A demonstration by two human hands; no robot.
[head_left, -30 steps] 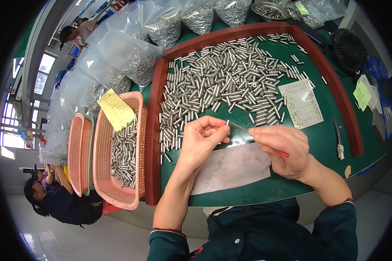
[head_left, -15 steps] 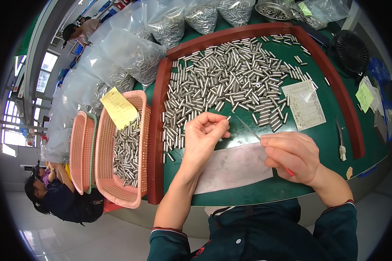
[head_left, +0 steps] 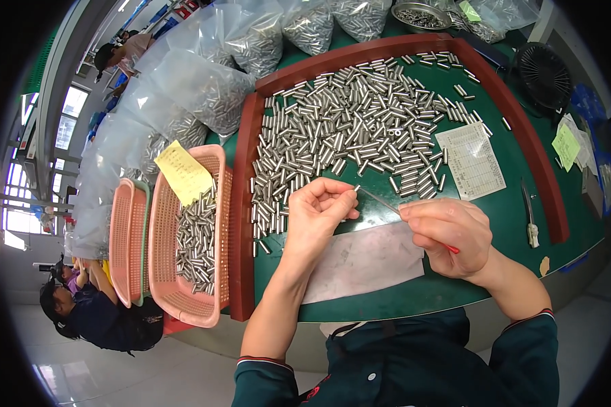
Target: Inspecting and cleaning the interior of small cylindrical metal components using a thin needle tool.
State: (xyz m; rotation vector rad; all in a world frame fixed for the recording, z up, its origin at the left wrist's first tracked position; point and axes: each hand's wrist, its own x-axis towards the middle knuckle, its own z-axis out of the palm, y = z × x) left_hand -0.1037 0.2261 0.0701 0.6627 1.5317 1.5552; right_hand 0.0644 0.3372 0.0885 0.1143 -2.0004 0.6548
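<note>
My left hand (head_left: 322,210) pinches a small metal cylinder (head_left: 357,188) between thumb and forefinger, with only its end showing. In my right hand (head_left: 449,236) is a slim needle-like file (head_left: 381,202) with a red handle end. Its tip meets the end of the pinched cylinder, or comes very near it; I cannot tell whether it goes inside. Beyond both hands spreads a large heap of loose metal cylinders (head_left: 346,115) on the green tabletop (head_left: 478,271). A greyish cloth or sheet (head_left: 366,261) lies under and between my hands.
A dark red wooden frame (head_left: 243,203) borders the heap. To the left stand a pink basket (head_left: 161,271) of cylinders and another pink basket (head_left: 120,237). Filled plastic bags (head_left: 217,95) line the back. Tweezers (head_left: 529,217), a printed sheet (head_left: 470,161) and a black fan (head_left: 542,78) are at right.
My right hand has moved slightly left, bringing the file's tip to the end of the cylinder. My left hand keeps its pinch. The whole view has shifted a little.
</note>
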